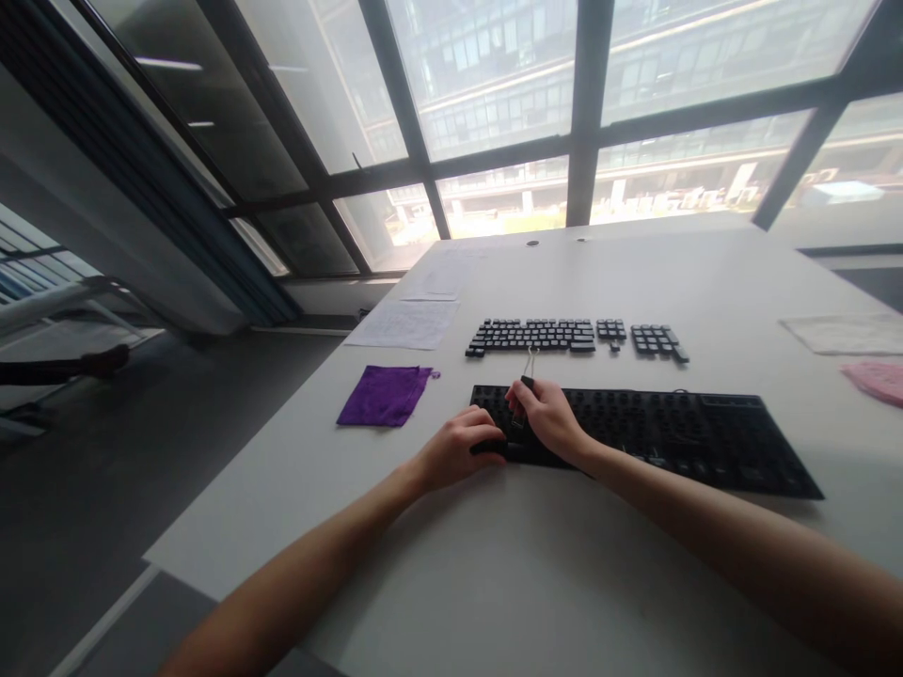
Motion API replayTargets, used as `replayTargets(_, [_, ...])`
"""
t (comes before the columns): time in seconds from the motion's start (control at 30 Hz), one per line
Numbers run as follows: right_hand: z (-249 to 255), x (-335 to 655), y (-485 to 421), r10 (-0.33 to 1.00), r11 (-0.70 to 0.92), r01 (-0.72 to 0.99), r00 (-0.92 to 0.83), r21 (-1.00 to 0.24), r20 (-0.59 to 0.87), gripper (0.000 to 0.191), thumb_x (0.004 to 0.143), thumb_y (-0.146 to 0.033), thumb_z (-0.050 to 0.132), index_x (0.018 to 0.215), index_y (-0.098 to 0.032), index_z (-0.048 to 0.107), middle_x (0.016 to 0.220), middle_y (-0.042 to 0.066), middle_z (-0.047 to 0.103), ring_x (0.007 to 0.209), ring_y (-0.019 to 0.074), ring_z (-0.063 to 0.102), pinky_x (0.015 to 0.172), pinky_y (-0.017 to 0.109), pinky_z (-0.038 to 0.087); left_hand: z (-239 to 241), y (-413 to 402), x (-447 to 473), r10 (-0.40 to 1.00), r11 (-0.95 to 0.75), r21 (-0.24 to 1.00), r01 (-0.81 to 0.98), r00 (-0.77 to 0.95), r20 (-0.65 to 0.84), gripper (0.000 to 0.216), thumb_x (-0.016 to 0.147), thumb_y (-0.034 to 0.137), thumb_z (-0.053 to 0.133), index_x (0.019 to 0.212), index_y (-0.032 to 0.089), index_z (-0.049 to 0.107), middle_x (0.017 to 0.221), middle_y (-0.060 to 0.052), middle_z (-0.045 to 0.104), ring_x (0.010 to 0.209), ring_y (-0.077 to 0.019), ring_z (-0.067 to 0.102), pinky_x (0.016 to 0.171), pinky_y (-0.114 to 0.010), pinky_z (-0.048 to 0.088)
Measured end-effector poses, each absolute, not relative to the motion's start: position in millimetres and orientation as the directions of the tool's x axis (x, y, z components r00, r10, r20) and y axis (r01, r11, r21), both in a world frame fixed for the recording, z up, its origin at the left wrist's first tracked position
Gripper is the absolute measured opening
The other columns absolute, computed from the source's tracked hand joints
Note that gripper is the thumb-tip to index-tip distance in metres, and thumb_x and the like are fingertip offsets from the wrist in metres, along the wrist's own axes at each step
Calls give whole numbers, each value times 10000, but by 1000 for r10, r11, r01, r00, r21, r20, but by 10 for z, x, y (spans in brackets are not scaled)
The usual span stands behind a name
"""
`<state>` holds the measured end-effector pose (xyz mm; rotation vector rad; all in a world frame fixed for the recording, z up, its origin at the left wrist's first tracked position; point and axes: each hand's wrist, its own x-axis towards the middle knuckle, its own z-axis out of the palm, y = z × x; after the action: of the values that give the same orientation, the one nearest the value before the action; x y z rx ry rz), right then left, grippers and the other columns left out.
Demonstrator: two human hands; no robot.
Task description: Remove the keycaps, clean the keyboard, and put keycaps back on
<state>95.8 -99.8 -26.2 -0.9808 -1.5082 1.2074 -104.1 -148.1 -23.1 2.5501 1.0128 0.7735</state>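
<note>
A black keyboard lies on the white table, with most of its keycaps off and dark key mounts showing. My left hand grips its front left corner, thumb low and fingers curled over the top. In my right hand is a keycap puller, held by its black handle above the keyboard's left part; its wire loops point away from me. Behind the keyboard, loose black keycaps are laid out in rows like a keyboard, with smaller groups of keycaps to the right.
A purple cloth pouch lies left of the keyboard. Printed paper sheets are at the table's left edge. On the right are a clear plastic bag and a pink cloth-like item. Large windows stand behind the table.
</note>
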Motion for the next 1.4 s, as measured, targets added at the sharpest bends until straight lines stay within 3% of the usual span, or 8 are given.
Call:
replayTargets(0.2, [-281, 963, -989, 952, 202, 49, -246, -978, 184, 393, 930, -457, 500, 713, -160, 639, 626, 22, 613, 599, 161, 575, 580, 265, 442, -318, -1509, -1022, 681, -732, 450, 511, 576, 453, 174, 902, 338, 677, 985, 188, 708, 897, -79, 642, 871, -202, 595, 796, -357, 536])
replayTargets(0.77, [-284, 952, -988, 940, 269, 237, -276, -934, 201, 375, 959, -424, 456, 747, -175, 640, 672, 15, 641, 639, 162, 576, 620, 260, 398, -345, -1505, -996, 695, -719, 448, 532, 563, 448, 186, 938, 324, 608, 1012, 176, 694, 941, -103, 646, 915, -225, 610, 830, -389, 545])
replayTargets(0.97, [-256, 957, -1010, 939, 273, 261, -281, -926, 197, 360, 954, -412, 463, 740, -179, 635, 683, 16, 646, 651, 164, 580, 633, 262, 393, -327, -1618, -920, 747, -664, 522, 536, 438, 500, 189, 928, 356, 629, 1024, 202, 683, 962, -92, 644, 896, -208, 630, 802, -353, 549])
replayTargets(1.07, [-255, 958, -1013, 940, 273, 257, -276, -927, 201, 361, 957, -412, 461, 740, -181, 633, 682, 14, 640, 654, 163, 575, 629, 259, 386, -243, -1621, -900, 710, -694, 483, 533, 396, 583, 188, 912, 360, 659, 1030, 217, 693, 976, -75, 646, 888, -191, 629, 791, -330, 544])
replayTargets(1.2, [-257, 960, -1010, 938, 268, 241, -288, -933, 195, 356, 956, -412, 462, 750, -178, 633, 674, 7, 634, 630, 156, 559, 612, 255, 380, -55, -1267, -1028, 730, -562, 461, 687, 151, 667, 178, 882, 354, 702, 996, 217, 713, 942, -46, 654, 768, -155, 594, 715, -299, 517])
replayTargets(1.27, [-260, 961, -1005, 936, 270, 230, -292, -935, 198, 352, 954, -410, 463, 756, -177, 637, 687, 11, 644, 640, 158, 566, 616, 254, 387, -11, -965, -1117, 756, -506, 431, 748, 143, 639, 181, 857, 352, 730, 971, 211, 725, 917, -40, 670, 743, -157, 582, 709, -298, 507])
replayTargets(1.4, [-273, 959, -996, 937, 271, 223, -283, -936, 204, 350, 954, -400, 455, 757, -176, 638, 693, 16, 647, 648, 162, 576, 622, 255, 394, -105, -385, -1194, 792, -482, 318, 816, 251, 557, 152, 824, 296, 759, 951, 215, 742, 917, -37, 704, 886, -203, 611, 873, -345, 486])
